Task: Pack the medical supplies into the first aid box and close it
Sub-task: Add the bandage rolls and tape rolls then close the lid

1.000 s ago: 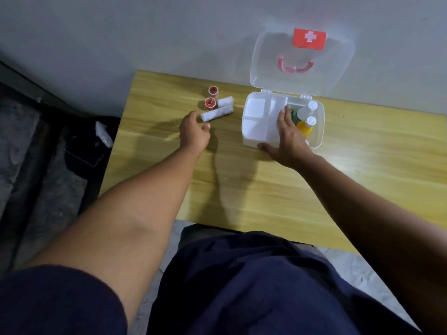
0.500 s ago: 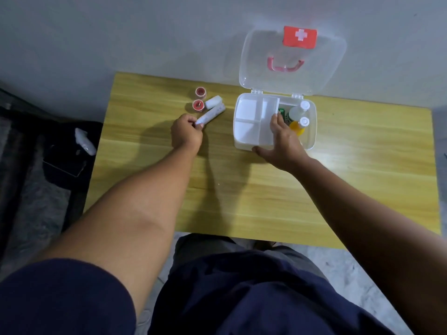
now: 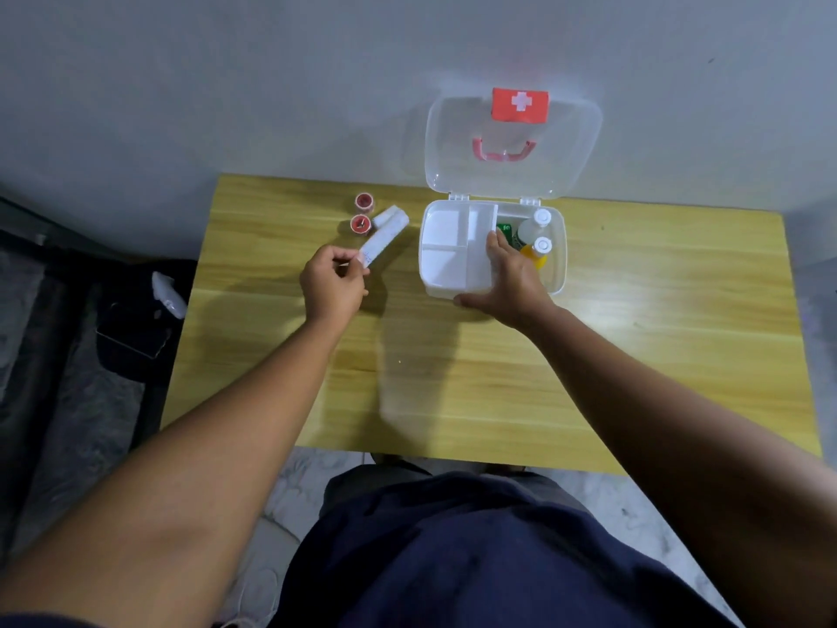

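On wooden table point(image 3: 634, 355), left hand point(image 3: 333, 283) pinching white tube point(image 3: 382, 240), right hand point(image 3: 512, 283) gripping box rim point(image 3: 453, 290)

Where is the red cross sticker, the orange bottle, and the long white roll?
red cross sticker point(image 3: 520, 104), head view, its white cross.
orange bottle point(image 3: 537, 255), head view, its orange body.
long white roll point(image 3: 385, 240), head view, its middle.

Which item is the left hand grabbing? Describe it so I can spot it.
On the wooden table, look left of the open first aid box. The left hand pinches the near end of a long white tube, slimmer than the gauze roll and two red-capped jars behind it.
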